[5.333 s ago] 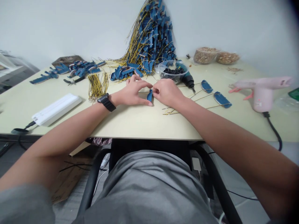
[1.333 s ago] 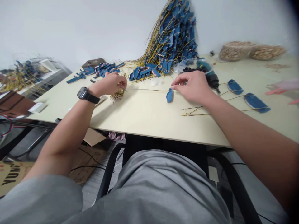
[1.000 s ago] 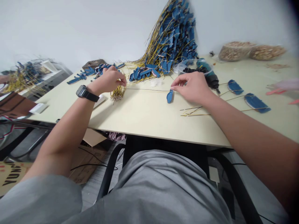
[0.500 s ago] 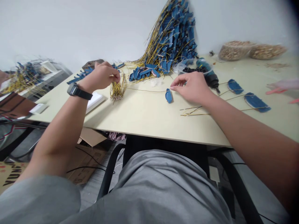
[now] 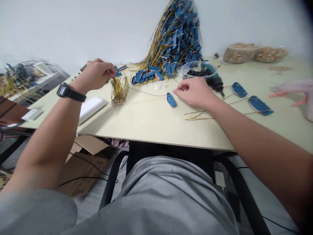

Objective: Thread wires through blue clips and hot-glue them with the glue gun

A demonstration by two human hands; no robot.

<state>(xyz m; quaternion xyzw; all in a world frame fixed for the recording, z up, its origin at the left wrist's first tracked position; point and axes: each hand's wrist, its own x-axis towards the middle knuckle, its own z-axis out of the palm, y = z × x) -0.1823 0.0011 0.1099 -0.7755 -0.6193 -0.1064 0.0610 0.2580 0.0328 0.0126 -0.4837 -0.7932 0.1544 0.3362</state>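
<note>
My left hand (image 5: 97,74), with a black watch on its wrist, is raised beside a standing bundle of yellow and black wires (image 5: 119,91). Its fingertips are pinched on the end of a thin dark wire (image 5: 146,93). That wire runs right, past the bundle, to a small blue leaf-shaped piece (image 5: 171,100) lying on the table. Just right of this piece rests my right hand (image 5: 193,92), thumb and fingers closed together; what is between them, if anything, is hidden.
A tall heap of blue pieces with wires (image 5: 181,36) leans on the wall. Near it stand a tub of black parts (image 5: 199,73) and a drill (image 5: 217,81). Two wired blue pieces (image 5: 260,106) and a pink glue gun (image 5: 297,93) lie right; a white box (image 5: 91,109) lies left.
My left hand has moved left and slightly up from over the wire bundle, still pinching the wire. The right hand stays beside the blue piece. The whole view has shifted slightly.
</note>
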